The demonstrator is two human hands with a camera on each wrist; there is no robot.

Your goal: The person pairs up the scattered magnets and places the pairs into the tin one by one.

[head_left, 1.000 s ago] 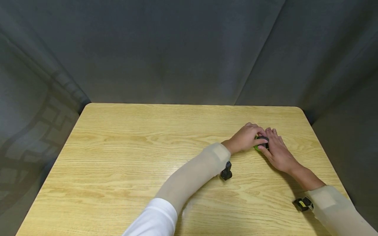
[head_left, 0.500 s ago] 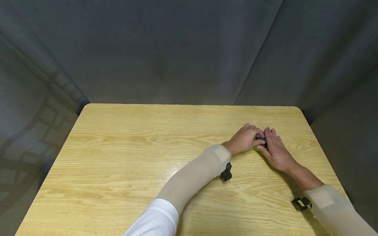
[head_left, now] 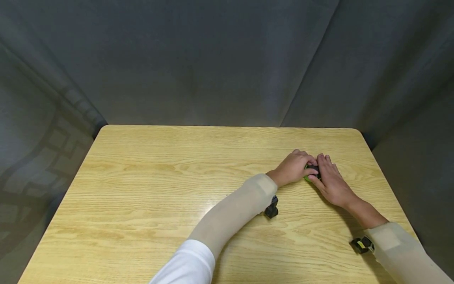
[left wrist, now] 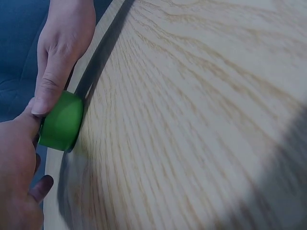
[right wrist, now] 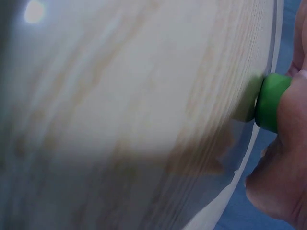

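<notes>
A small, squat round thing with a green side and a dark top [left wrist: 62, 122] stands on the wooden table, at the right and toward the back in the head view. My left hand [head_left: 292, 165] reaches it from the left, pinching it with thumb and curled fingers over the dark top. On the other side my right hand [head_left: 333, 181] lies with its fingers straight and together, its thumb against the green side. In the right wrist view the green side [right wrist: 272, 103] shows beside the fingers. Much of its top is hidden under both hands.
The pale wooden table [head_left: 159, 177] has rounded far corners. Grey curtains [head_left: 191, 67] hang close behind it and along both sides. A small black camera [head_left: 271, 208] sits at my left wrist, another black camera [head_left: 361, 245] at my right.
The hands and the green thing shift very slightly left in the head view early on, then stay nearly still. Both hands keep their places at the green thing.
</notes>
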